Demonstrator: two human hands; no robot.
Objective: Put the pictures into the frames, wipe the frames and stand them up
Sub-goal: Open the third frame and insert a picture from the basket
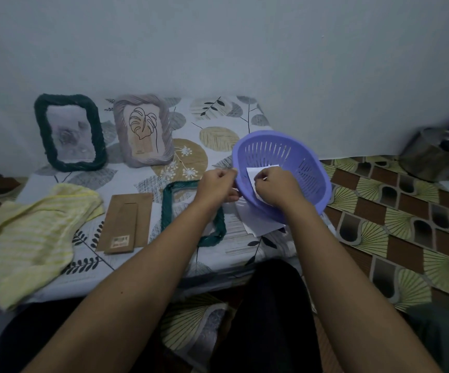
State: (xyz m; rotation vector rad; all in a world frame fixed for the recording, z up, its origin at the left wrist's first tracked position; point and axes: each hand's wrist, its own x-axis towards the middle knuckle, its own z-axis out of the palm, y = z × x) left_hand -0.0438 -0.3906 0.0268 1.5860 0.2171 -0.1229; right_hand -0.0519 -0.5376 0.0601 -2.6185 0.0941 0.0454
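Note:
Two frames stand against the wall: a dark green one [70, 132] with a faint picture and a mauve one [143, 130] showing a leaf drawing. A third green frame [170, 211] lies flat on the low table, partly under my left forearm. My left hand [218, 185] grips the near rim of a tilted purple basket [282, 173]. My right hand [277, 187] reaches into the basket and pinches a white picture sheet [257, 172]. More white paper [261, 223] lies under the basket. A brown backing board [125, 222] lies left of the flat frame.
A yellow striped cloth [37, 232] lies at the table's left. The table wears a leaf-print cover [218, 122] and stands against a pale wall. A metal pot [439, 154] stands on the patterned floor mat [395, 224] at the right. My dark-trousered legs are below.

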